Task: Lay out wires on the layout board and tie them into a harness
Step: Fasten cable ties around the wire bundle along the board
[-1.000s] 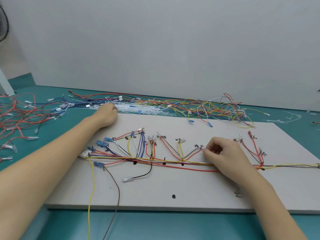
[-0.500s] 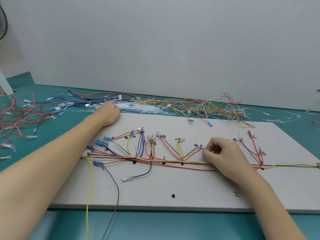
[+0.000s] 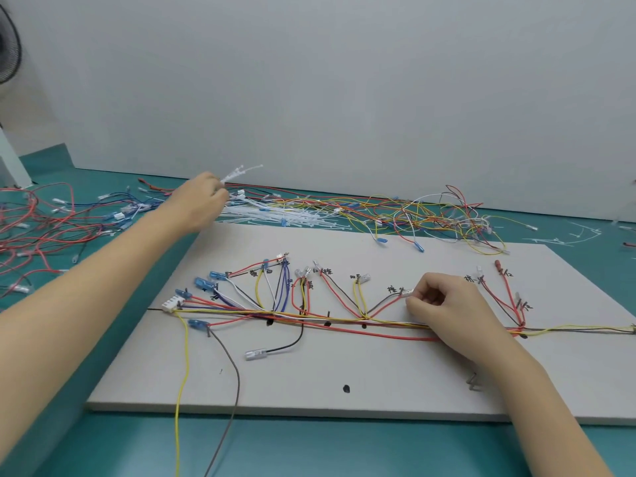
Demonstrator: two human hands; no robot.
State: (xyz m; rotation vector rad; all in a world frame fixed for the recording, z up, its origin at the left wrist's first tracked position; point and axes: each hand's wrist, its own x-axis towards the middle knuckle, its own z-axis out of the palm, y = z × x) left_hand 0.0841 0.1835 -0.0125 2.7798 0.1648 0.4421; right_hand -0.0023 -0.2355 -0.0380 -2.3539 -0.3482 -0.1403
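At the near edge of the layout board [image 3: 344,376] a yellow wire [image 3: 180,380] and a brown wire [image 3: 230,380] hang off loose toward the viewer — a sleeve or forearm brushing them could drag their ends out of place. Farther in, mid-board, the right hand [image 3: 444,306] rests across the main wire bundle [image 3: 344,320], its grip pinched together on a small clear terminal [image 3: 407,292]; if that pinch slackens, the branch may spring off its mark. Beyond the board's far edge, the left hand [image 3: 201,201] has its grip clamped on several white cable ties [image 3: 241,172] lifted above the tie pile [image 3: 275,216] — extras could drop onto the board and snag the laid wires.
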